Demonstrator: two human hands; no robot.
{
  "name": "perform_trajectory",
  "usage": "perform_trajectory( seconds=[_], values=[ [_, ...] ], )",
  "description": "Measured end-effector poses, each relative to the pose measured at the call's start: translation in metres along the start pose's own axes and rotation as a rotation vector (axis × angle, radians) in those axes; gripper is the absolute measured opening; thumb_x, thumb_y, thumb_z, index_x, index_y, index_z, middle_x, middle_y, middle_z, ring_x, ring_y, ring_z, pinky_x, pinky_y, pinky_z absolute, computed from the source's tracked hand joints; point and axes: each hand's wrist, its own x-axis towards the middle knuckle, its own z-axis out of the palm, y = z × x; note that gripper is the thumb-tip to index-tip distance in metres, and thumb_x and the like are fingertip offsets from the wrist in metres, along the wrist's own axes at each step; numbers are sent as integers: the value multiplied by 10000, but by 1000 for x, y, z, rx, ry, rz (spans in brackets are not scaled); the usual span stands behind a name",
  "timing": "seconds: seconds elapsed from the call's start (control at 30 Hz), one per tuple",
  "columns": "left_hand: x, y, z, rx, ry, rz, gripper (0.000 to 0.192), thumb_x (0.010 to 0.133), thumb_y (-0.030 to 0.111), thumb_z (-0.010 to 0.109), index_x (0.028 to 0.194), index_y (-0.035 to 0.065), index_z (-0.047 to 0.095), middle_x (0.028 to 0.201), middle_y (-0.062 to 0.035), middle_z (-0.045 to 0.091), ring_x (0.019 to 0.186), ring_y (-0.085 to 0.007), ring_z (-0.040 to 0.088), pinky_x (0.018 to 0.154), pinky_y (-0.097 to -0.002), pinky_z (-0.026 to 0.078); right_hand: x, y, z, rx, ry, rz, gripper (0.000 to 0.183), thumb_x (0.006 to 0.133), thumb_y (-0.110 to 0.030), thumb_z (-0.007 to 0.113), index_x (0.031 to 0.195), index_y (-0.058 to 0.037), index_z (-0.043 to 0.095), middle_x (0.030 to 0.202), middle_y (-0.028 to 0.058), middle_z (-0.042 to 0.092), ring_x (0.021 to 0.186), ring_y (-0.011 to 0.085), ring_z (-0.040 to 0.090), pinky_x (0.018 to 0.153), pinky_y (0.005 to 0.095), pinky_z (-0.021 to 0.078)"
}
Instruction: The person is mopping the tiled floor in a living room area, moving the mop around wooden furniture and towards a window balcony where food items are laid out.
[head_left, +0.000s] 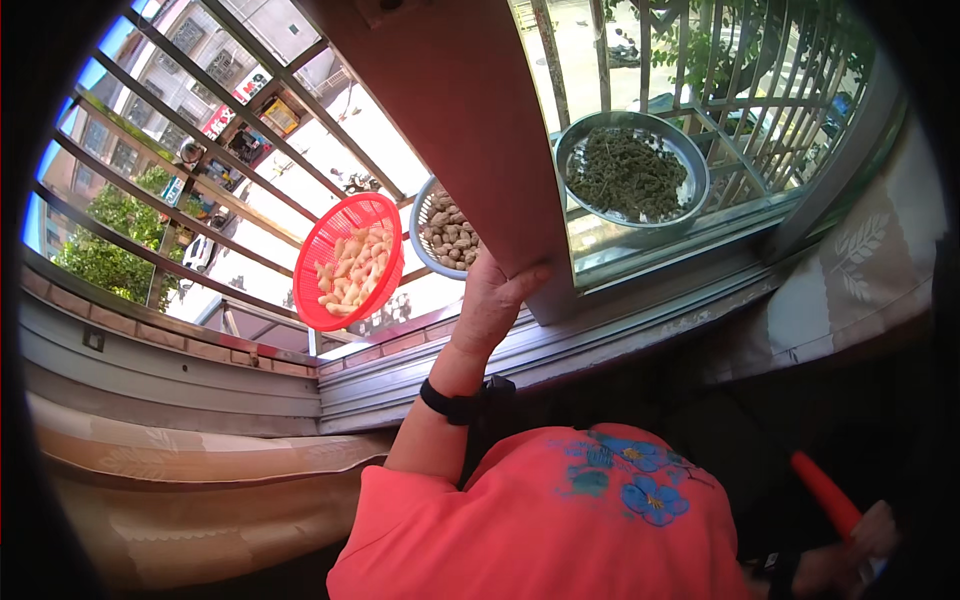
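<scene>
My left hand (499, 296), a dark band on its wrist, grips the edge of the sliding window's frame (480, 150). Just behind that hand, a blue-grey plastic basket (421, 244) of unshelled peanuts (452, 232) is partly hidden by the frame. To its left hangs or rests a tilted red plastic basket (304, 292) with pale, elongated pieces (358, 266) of food, perhaps peanuts too. At the lower right my right hand (874, 536), blurred, is closed around a red rod-like object (825, 484); what it is I cannot tell.
Behind the glass, a round metal tray (699, 202) holds dark dried plant matter (626, 172). Metal security bars (247, 180) enclose the outside ledge. The window track (405, 379) runs below. Patterned curtains hang left (187, 517) and right (862, 262).
</scene>
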Motion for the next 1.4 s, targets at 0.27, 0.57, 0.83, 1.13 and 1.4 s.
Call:
perform_trajectory(
  seconds=[0.27,0.57,0.83,1.13,1.4],
  values=[
    [-2,7,3,58,14,13,432,818,16,666,1226,22,525,1153,-44,592,1061,-146,548,953,-297,432,-14,35,11,-516,361,197,177,847,-176,510,776,-34,432,732,78,421,623,177,370,638,349,301],
    [-11,1,-7,-89,39,-30,416,843,52,683,1221,-22,526,1129,-56,607,1036,-149,554,929,-294,436,-29,63,-11,-87,22,33,728,623,-731,722,940,-125,473,665,-55,453,583,97,410,574,253,337],
    [-26,-3,-38,7,147,38,347,808,118,752,1100,-17,623,1063,-51,617,962,-163,561,871,-305,452,22,53,-1,-66,-171,41,630,675,-542,814,1023,-107,518,675,-74,504,558,44,480,539,187,409],
    [-57,-4,-88,79,174,67,571,824,319,747,1261,28,522,1158,-93,607,1149,-282,555,1033,-407,401,-8,31,-56,-1,-4,34,694,519,-574,883,927,-130,540,631,-68,543,493,46,489,514,173,388],
    [-73,-5,-90,54,379,79,437,884,209,689,1249,38,521,1158,-51,582,1074,-176,533,981,-360,416,14,54,-94,104,-226,38,702,543,-555,880,986,-137,531,710,-73,593,569,54,526,594,176,416]
  ],
)
